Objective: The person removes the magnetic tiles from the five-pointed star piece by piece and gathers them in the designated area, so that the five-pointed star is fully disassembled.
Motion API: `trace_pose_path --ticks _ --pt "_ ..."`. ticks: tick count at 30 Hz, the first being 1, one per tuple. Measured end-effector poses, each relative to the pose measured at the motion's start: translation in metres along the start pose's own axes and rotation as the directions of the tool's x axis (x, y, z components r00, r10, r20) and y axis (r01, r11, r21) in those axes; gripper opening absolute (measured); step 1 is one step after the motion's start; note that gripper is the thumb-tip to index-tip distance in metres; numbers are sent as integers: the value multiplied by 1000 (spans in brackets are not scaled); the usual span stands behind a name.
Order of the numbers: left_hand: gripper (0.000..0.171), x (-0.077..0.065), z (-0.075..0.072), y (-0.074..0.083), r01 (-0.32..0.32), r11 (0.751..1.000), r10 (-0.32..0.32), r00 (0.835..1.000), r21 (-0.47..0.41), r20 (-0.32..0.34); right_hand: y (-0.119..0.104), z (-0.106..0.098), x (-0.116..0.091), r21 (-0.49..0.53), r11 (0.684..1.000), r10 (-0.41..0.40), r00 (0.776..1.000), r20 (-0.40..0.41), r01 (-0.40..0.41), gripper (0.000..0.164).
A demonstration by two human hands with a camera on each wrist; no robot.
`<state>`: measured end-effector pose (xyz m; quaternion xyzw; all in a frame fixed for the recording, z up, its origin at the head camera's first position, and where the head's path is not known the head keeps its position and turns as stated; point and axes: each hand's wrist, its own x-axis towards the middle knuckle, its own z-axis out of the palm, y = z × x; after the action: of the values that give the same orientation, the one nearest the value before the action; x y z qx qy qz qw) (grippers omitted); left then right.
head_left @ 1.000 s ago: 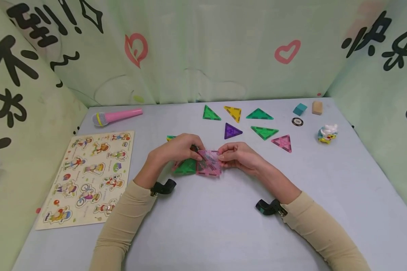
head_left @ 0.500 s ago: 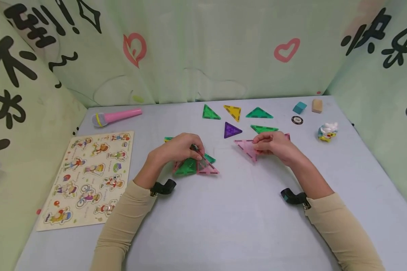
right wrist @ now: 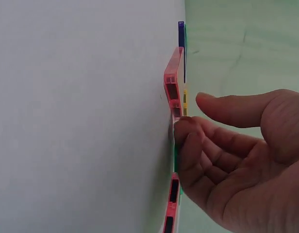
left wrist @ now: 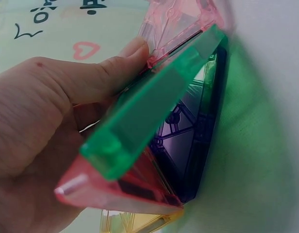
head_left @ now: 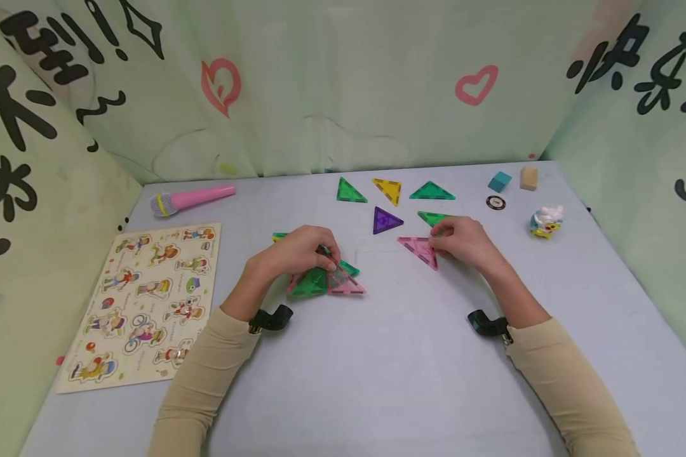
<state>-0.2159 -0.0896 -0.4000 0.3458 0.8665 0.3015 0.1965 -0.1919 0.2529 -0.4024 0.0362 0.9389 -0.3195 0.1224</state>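
Note:
My left hand grips a joined cluster of see-through magnetic tiles. In the head view a green triangle tile and a pink triangle tile show below its fingers. The left wrist view adds a purple tile, a red tile and a yellow tile around the upright green one. My right hand touches the corner of a loose pink triangle tile with its fingertips. In the right wrist view its thumb stands apart from the fingers and the tile.
Loose triangle tiles lie behind: green, yellow, purple, green. A pink microphone and picture puzzle board are at left. Blocks, a round chip and a figurine stand at right.
My right hand drew a pink triangle tile away from the cluster to the right, then lowered it to the table, its thumb coming off. My left hand stayed on the cluster.

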Motion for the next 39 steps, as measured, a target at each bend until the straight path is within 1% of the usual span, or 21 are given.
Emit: trace_pose_path --ticks 2,3,5,7,8,10,13,16,18,19,21,23,30,33,39 --pt "4 0 1 0 1 1000 -1 1000 -4 -1 -6 3 -2 -7 1000 -18 1000 -6 18 31" --pt "4 0 1 0 4 1000 -4 1000 -5 -1 -10 5 -3 2 999 -40 999 0 40 30" --pt "4 0 1 0 4 1000 -4 1000 -9 -2 -18 12 -5 46 995 -88 995 51 86 28" --pt "4 0 0 0 4 1000 -4 1000 -17 -3 -28 21 -5 95 984 -160 979 125 148 26" --pt "3 0 0 -1 3 1000 -3 1000 -22 -3 -33 26 -5 123 977 -195 966 167 176 25" --pt "4 0 -2 -2 -2 999 2 1000 -34 -3 -45 36 -4 176 961 -254 933 255 214 25" --pt "4 0 -3 -4 -7 999 7 1000 -48 -1 -61 51 0 232 939 -325 879 349 255 26" --pt "5 0 -4 -6 -11 997 11 1000 -75 2 -73 62 4 297 920 -365 835 412 256 26" --pt "5 0 -3 -7 -15 996 15 1000 -93 -2 -79 68 7 332 910 -382 814 438 248 26" --pt "5 0 -3 -7 -17 995 17 1000 -100 -3 -80 71 9 345 907 -386 807 447 242 26" --pt "5 0 -3 -9 -30 995 29 999 -97 -14 -82 74 10 362 902 -390 801 454 234 25" --pt "5 1 -3 -10 -39 995 38 999 -97 -22 -83 76 12 367 901 -389 803 451 230 23" --pt "5 3 -2 -10 -74 992 70 997 -105 -42 -82 78 12 372 900 -377 832 408 225 19" --pt "5 4 -2 -10 -64 989 57 997 -133 -59 -81 78 13 373 902 -370 836 405 218 19" --pt "4 2 -1 -10 -8 983 -8 996 -184 -86 -82 79 12 376 902 -367 834 413 211 21"
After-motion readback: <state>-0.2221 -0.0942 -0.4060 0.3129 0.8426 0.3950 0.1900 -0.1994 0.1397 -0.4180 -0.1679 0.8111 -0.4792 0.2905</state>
